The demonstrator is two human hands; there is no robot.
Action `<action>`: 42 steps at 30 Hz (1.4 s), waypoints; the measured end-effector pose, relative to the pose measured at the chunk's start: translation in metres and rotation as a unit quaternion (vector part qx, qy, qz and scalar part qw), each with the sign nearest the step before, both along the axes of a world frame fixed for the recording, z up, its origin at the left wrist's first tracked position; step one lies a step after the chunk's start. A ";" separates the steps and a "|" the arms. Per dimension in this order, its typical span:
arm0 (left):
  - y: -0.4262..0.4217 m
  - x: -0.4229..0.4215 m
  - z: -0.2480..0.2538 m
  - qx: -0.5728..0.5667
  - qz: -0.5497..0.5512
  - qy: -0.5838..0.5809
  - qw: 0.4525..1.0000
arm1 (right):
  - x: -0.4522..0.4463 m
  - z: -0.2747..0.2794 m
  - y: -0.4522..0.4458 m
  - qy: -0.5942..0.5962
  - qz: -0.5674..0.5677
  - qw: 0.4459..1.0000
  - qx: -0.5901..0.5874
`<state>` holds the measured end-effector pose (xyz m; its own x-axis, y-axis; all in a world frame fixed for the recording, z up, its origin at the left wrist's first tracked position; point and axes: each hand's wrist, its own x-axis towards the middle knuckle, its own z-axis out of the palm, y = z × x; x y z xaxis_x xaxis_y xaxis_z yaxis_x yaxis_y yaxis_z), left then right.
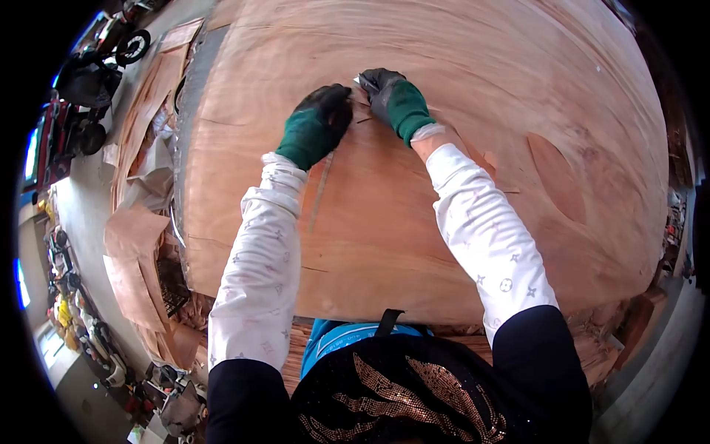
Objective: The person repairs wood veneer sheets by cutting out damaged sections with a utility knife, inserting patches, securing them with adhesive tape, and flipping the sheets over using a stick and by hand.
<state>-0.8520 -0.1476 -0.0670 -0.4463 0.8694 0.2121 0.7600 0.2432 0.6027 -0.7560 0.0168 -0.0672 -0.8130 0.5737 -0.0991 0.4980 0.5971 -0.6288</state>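
A large sheet of reddish-brown wood veneer (414, 244) lies spread before me. My left hand (318, 122), in a green glove with dark coated fingers, is curled down at the sheet; whatever its fingertips hold is hidden. Close by on the right, my right hand (396, 103), gloved alike, is closed around a small object with a pale, shiny tip (357, 81), too small to name. Between the hands, a short dark slit marks the wood. A narrow, lighter strip (320, 194) runs below my left wrist.
An oval, darker patch (555, 177) shows on the sheet at the right. Torn veneer pieces (137, 266) are heaped beyond the left edge. Further left, a motorcycle (92, 81) stands on the concrete floor (89, 207). Scraps lie under the near edge.
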 end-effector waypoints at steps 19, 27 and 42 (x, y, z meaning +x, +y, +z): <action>0.053 0.000 -0.044 -0.038 0.267 0.173 0.947 | -0.007 -0.001 -0.029 0.033 0.059 0.981 0.184; 0.054 -0.004 -0.050 -0.046 0.264 0.191 0.944 | 0.031 -0.001 -0.016 0.008 0.104 0.980 0.170; 0.016 0.038 -0.023 0.051 0.021 0.163 0.985 | 0.047 0.021 0.014 -0.025 0.217 0.953 0.212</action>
